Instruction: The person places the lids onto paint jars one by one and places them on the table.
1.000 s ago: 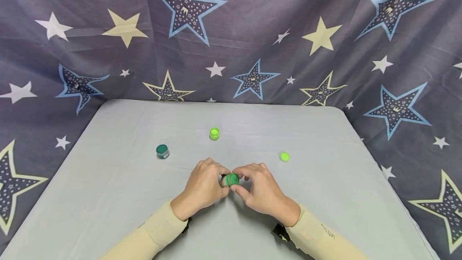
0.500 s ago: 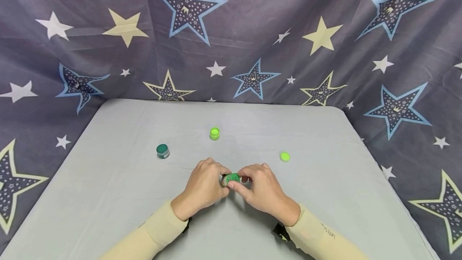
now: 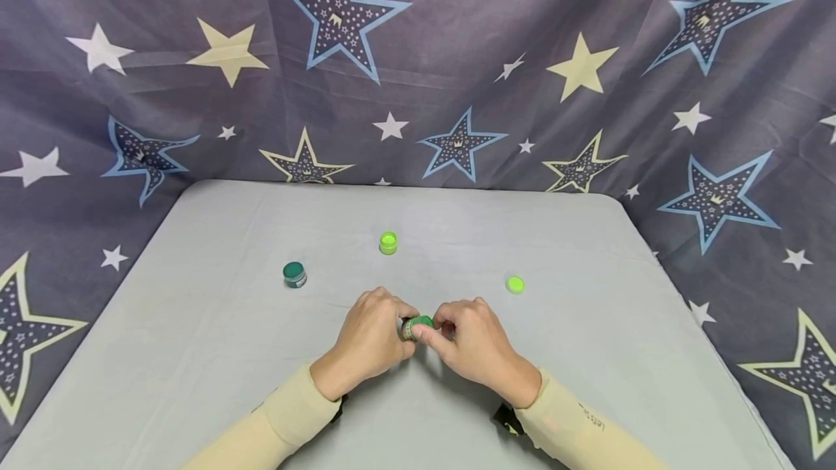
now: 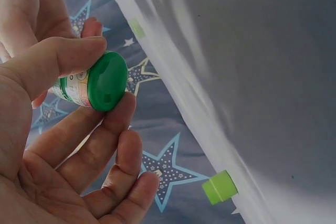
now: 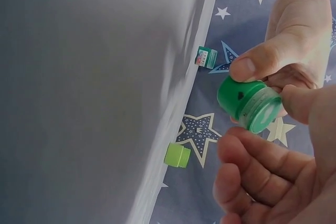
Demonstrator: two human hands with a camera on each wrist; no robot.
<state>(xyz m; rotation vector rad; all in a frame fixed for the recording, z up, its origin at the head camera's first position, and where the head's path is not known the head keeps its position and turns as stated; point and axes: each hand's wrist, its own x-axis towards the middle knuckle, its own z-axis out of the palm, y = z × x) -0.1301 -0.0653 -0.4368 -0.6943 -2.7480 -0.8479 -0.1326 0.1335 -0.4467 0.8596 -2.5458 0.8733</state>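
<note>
In the head view, the person's bare left grip (image 3: 370, 332) is hiding part of the small green round plastic jar (image 3: 420, 321), and the thumb of the bare right grip (image 3: 475, 345) is covering more. The lower edge is cutting off both long beige fabric sleeves (image 3: 284, 415) and the grey cloth-covered worktop (image 3: 424, 430). Lettering on the squat dark teal round jar (image 3: 294, 274) is appearing too small to read. In the right wrist view, the picture's edges are cropping the right grip.
</note>
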